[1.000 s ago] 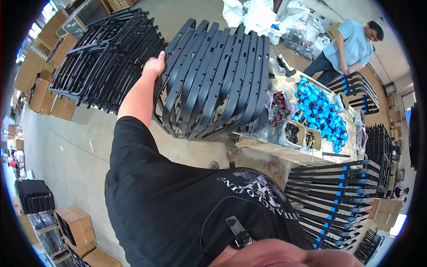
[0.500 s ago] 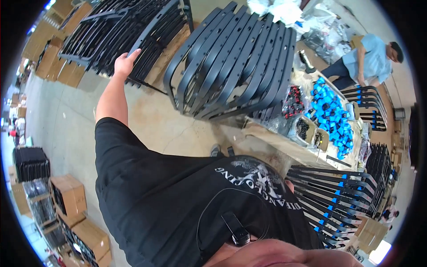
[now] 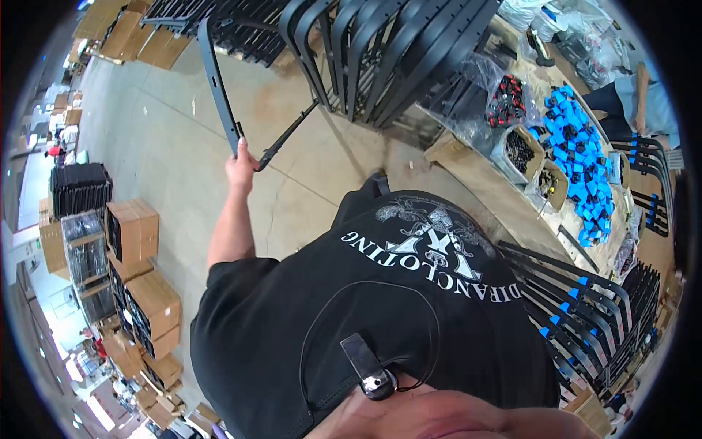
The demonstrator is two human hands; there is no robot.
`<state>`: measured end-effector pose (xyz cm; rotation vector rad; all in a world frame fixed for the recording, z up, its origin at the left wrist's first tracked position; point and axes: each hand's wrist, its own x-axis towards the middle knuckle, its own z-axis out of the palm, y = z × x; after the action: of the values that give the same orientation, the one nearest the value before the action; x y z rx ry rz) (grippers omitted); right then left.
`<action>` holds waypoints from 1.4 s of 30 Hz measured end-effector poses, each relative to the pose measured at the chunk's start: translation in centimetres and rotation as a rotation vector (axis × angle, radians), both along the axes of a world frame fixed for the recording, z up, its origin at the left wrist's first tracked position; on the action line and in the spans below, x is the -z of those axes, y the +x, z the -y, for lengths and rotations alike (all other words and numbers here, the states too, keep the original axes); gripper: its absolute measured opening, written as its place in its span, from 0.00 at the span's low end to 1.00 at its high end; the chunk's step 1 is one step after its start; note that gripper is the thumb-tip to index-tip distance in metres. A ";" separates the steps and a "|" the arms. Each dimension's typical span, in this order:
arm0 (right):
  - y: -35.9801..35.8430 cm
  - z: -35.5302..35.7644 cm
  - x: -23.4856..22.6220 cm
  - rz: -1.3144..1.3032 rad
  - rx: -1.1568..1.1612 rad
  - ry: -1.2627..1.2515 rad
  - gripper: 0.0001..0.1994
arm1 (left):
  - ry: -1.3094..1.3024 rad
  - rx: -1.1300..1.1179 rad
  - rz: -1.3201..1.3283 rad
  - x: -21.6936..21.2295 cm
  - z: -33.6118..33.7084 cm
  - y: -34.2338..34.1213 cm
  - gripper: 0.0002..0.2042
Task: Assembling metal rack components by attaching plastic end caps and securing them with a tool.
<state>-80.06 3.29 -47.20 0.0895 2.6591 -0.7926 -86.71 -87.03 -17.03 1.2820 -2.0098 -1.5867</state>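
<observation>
The left hand [image 3: 240, 173] grips a black frame [image 3: 221, 89], best kept clear of the stacked frames [image 3: 417, 62] ahead-right; the right hand, unseen, I can't judge.

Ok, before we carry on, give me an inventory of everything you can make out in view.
bent metal frame: one, black, in the left hand
curved metal frames: several, black, top centre
flat stacked metal frames: many, black, top left
wooden worktable: one, pale, right
small plastic pieces: uncounted heap, blue, on the worktable
bagged small parts: uncounted, red and black, beside the heap
open boxes of small parts: two, tan, near table edge
bent bars with blue fittings: several, black, lower right
cardboard cartons: many, brown, mostly left
co-worker: one, pale blue top, right edge
left hand: one, bare, gripping the bent frame
</observation>
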 end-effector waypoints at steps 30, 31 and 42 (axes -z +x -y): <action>-15.8 34.1 -35.1 -0.285 -0.618 -0.639 0.14 | -1.091 0.123 -0.178 -18.3 -23.3 20.6 0.08; -15.0 33.0 -34.4 -0.277 -0.579 -0.622 0.14 | -1.017 0.108 -0.126 -19.0 -24.1 20.3 0.10; -9.0 13.1 -41.6 -0.360 -0.102 -0.523 0.13 | -0.816 0.542 -0.326 -23.4 -31.1 5.4 0.13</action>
<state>-89.07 -9.80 -5.61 -0.3506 2.6392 -1.5586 -81.32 -55.91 6.36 0.1779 -2.4704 -0.8432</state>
